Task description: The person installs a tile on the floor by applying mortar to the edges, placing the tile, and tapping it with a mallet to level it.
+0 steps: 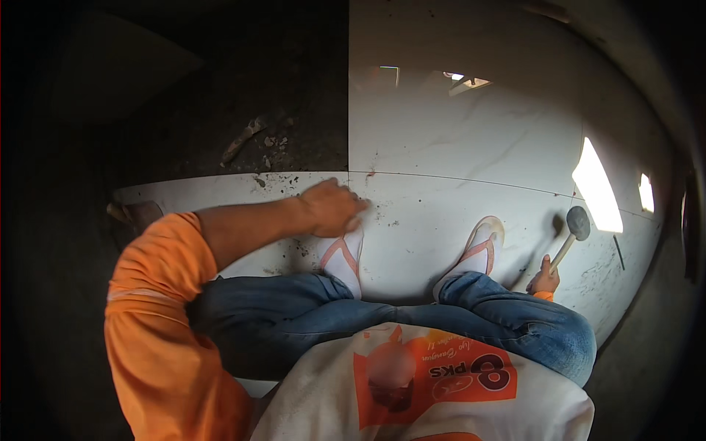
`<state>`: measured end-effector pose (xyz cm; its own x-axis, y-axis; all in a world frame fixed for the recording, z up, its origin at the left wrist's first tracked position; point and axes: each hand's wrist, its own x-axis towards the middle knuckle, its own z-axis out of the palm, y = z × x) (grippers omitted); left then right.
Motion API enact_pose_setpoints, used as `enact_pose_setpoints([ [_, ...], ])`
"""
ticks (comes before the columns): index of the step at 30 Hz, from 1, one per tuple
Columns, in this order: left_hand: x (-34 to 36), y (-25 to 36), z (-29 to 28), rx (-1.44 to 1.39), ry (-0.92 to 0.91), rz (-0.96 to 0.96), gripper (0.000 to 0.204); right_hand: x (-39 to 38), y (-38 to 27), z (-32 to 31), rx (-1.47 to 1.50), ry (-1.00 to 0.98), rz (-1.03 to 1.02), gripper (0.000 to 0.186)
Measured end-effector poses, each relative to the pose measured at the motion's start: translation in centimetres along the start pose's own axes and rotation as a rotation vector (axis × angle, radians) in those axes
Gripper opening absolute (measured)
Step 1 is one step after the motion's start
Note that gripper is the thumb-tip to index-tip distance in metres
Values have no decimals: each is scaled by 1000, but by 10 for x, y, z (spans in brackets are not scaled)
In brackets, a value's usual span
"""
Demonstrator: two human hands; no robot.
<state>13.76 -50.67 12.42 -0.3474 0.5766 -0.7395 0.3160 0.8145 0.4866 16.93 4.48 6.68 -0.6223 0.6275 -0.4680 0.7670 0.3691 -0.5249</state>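
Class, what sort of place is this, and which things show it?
Likely a room under construction: large white tiles border a dark untiled patch with loose debris, and the right hand grips a mallet.

Printing is carried on the front of the white shirt [316, 400]; an orange panel [408, 419] is borne there, seen inverted; a large dark numeral [490, 372] is set at its right, beside short dark block lettering [447, 373]; smaller pale script [441, 342] is placed along the panel's lower-leg-side edge.
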Motion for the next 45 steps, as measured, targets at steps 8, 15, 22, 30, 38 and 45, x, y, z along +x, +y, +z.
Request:
enact_pose_setpoints([
  [8,1,-95,76,-524,1019,-250,26,-53,-285,21,-1094,-450,-1069,34],
  [15,56,-69,108,-705,1216,-301,36,-204,-366,174,-1223,-708,-1442,20],
  [22,93,-92,83,-919,1311,-325,38,-249,-445,318,-1574,-438,-2353,14],
  [30,103,-103,88,-1147,1252,-182,35,-235,-463,354,-1943,-564,-1500,14],
  [38,106,-97,80,-1026,1306,-138,34,-277,-481,341,-1664,-648,-1869,34],
  [45,97,-105,92,-1043,1285,-134,35,-267,-461,356,-1747,-602,-1870,38],
])
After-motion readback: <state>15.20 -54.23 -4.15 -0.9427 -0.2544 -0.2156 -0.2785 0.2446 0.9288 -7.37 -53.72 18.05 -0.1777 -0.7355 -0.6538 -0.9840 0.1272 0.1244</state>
